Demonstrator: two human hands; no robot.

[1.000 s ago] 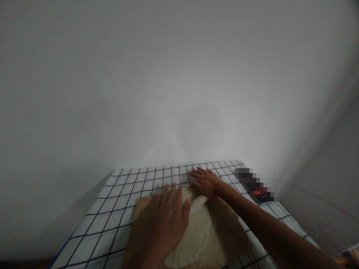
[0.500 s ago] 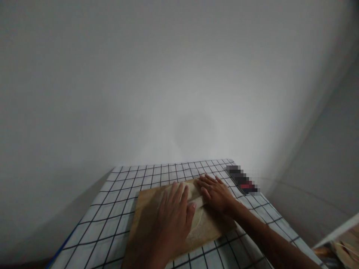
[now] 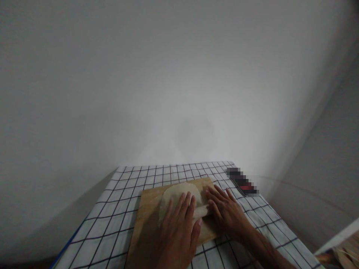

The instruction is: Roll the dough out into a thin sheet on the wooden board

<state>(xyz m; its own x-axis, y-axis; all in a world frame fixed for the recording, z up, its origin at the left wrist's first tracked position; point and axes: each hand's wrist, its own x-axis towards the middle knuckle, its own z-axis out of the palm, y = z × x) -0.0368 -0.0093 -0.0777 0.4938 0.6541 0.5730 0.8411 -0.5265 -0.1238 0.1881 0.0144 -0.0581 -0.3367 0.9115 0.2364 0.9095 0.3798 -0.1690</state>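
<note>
A flattened sheet of pale dough (image 3: 182, 189) lies on a wooden board (image 3: 148, 203). Across its near part runs a light-coloured rolling pin (image 3: 201, 212), visible only between my two hands. My left hand (image 3: 179, 228) lies palm down over the pin's left part, fingers stretched forward above the dough. At the pin's other end, my right hand (image 3: 224, 209) rests flat with its fingers extended. Neither hand is wrapped round the pin; both palms hide its ends.
The board sits on a table with a white and black checked cloth (image 3: 112, 220). A dark, blurred-out item with a red patch (image 3: 242, 183) lies at the table's right edge. Behind the table rises a plain wall (image 3: 168, 93). Brownish things (image 3: 342, 257) show at the lower right.
Both hands have come back toward me with the rolling pin, from the middle of the dough to its near part. More of the dough's far side shows.
</note>
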